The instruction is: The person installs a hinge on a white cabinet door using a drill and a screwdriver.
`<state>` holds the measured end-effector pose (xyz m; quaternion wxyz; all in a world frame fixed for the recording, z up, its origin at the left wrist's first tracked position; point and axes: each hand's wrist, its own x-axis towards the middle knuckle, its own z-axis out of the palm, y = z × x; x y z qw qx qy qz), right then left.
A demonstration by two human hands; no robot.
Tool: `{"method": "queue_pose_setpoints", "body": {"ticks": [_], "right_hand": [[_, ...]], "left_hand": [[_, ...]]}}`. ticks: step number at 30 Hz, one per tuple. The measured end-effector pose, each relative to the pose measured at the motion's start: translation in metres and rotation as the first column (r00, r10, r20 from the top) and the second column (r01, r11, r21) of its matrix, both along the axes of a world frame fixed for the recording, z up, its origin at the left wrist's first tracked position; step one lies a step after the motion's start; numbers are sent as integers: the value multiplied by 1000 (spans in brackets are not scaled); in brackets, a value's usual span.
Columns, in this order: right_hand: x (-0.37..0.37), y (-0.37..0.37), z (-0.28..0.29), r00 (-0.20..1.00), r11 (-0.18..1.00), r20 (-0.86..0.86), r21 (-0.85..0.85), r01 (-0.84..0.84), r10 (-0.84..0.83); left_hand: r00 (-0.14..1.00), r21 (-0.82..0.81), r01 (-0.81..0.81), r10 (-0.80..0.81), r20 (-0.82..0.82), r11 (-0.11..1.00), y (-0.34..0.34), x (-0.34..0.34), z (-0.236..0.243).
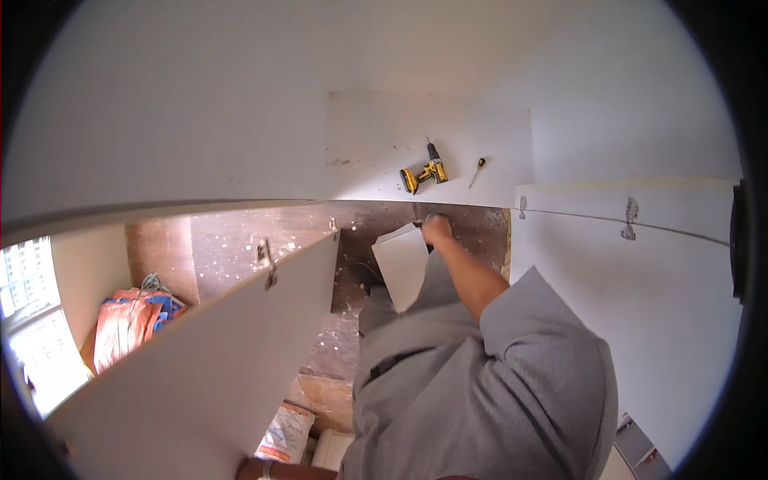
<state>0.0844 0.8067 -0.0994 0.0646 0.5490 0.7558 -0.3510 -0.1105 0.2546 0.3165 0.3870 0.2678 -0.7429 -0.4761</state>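
My right hand [438, 230] reaches down over the dark, speckled floor, its fingers curled around something small that I cannot make out, beside the top corner of a white panel [396, 264]. My left hand [250, 469] is at the bottom edge, by the lower part of the left cabinet door [192, 352]; its fingers are mostly out of sight. On the white cabinet shelf [368, 128] lie a yellow-and-black cordless drill [424, 176] and, to its right, a yellow-handled screwdriver [479, 168]. My body in grey clothing fills the lower middle.
The right door [616, 320] stands open with metal hinges [630, 216], as does the left one. Orange-and-blue sacks [128, 328] sit by a bright window [28, 280] at left. A white sack [284, 432] lies below, behind the left door. The speckled floor [336, 352] shows between.
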Motion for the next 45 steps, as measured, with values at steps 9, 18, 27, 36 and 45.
{"method": "queue_pose_setpoints", "body": {"ticks": [9,18,27,36,45], "right_hand": [[-19,10,-193,987,986,74,-68,151,-146],[-67,39,-300,860,901,-269,-153,406,-433],[102,178,-390,835,805,163,410,427,-526],[71,260,-426,776,829,311,82,553,-549],[21,196,-314,96,156,-123,-786,598,-988]], "left_hand": [[905,-36,271,-242,348,962,85,-34,-196],[826,-65,342,-268,496,937,96,-61,-319],[760,-60,383,-278,588,922,89,-76,-382],[814,-104,302,-199,546,948,55,-62,-372],[844,-79,290,-216,491,954,73,-72,-337]]}}
